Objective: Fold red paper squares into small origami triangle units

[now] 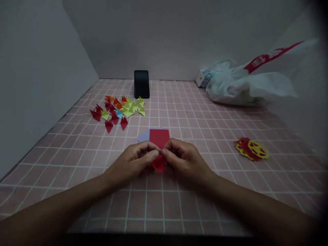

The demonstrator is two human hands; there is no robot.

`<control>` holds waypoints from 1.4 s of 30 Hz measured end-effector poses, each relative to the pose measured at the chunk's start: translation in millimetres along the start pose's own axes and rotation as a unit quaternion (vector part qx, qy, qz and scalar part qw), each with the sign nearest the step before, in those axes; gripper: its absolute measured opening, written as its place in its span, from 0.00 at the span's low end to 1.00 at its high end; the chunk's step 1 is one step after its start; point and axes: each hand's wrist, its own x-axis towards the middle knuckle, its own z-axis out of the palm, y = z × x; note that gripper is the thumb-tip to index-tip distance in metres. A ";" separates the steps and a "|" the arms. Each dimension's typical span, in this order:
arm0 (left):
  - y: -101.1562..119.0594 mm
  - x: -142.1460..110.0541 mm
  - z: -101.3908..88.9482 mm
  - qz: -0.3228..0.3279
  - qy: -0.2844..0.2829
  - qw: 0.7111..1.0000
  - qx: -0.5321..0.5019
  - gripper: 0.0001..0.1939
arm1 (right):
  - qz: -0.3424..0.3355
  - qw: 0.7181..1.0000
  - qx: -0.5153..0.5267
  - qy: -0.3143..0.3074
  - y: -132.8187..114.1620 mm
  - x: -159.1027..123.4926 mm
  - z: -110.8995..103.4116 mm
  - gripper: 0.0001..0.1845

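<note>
My left hand (137, 157) and my right hand (186, 159) meet at the front middle of the table, thumbs and forefingers pinched together. Between them they grip a small piece of red paper (158, 164), whose lower end shows beneath the fingertips; its upper part is hidden. Just beyond the fingers lies a flat red paper sheet (159, 137), partly covered by my hands. A lavender paper (143, 136) sticks out at its left and along its far edge.
Several folded paper cranes (114, 116) in red, orange, yellow and blue stand at the back left. A black phone (141, 84) leans upright behind them. Red and yellow paper cutouts (252, 149) lie at right. A white plastic bag (238, 87) and a small box (202, 78) sit back right.
</note>
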 end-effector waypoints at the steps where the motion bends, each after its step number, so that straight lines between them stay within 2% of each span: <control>1: 0.0 -1.2 0.8 0.021 0.013 1.000 -0.004 0.12 | -0.005 1.000 -0.001 0.016 0.5 -0.1 0.0 0.12; 3: -0.8 -3.8 3.3 0.060 0.044 0.997 0.005 0.12 | -0.020 0.999 -0.016 0.047 1.0 -0.7 0.0 0.11; 6: -3.9 -5.9 8.6 0.130 0.108 0.982 0.084 0.15 | -0.041 0.995 -0.029 0.091 0.8 -2.4 0.9 0.09; 9: -7.5 -4.8 14.5 0.212 0.159 0.943 0.199 0.23 | -0.043 0.992 0.012 0.116 0.7 -4.7 3.4 0.09; 12: -9.9 -2.4 19.2 0.245 0.202 0.913 0.256 0.20 | -0.036 0.989 0.082 0.116 0.2 -6.5 7.2 0.10; 14: -10.6 -1.5 21.4 0.247 0.216 0.907 0.263 0.15 | -0.026 0.987 0.115 0.113 -1.0 -7.2 10.0 0.09; 18: -10.8 -2.3 23.8 0.239 0.231 0.910 0.249 0.12 | -0.003 0.978 0.172 0.119 -4.4 -7.2 14.2 0.10; 25: -5.6 -3.9 25.3 0.184 0.222 0.947 0.140 0.07 | 0.001 0.971 0.204 0.128 -4.7 -5.6 19.0 0.10; 31: -5.6 -1.2 28.1 0.123 0.190 0.973 -0.054 0.12 | -0.032 0.984 0.109 0.136 -3.4 -7.2 17.6 0.09; 34: -8.1 0.3 27.7 0.116 0.181 0.974 -0.077 0.12 | -0.051 0.988 0.049 0.140 -2.8 -8.1 16.0 0.09; 36: -9.4 0.6 26.4 0.136 0.199 0.970 -0.038 0.10 | -0.055 0.988 0.038 0.141 -2.7 -8.3 15.3 0.09; 38: -9.4 0.4 24.7 0.189 0.234 0.953 0.034 0.09 | -0.052 0.988 0.049 0.137 -3.0 -8.1 14.7 0.09; 40: -8.0 -0.3 23.2 0.256 0.265 0.921 0.129 0.09 | -0.045 0.987 0.068 0.135 -3.7 -7.6 14.4 0.10; 42: -5.9 -0.9 22.1 0.297 0.274 0.890 0.214 0.09 | -0.041 0.986 0.085 0.134 -4.6 -7.1 14.1 0.10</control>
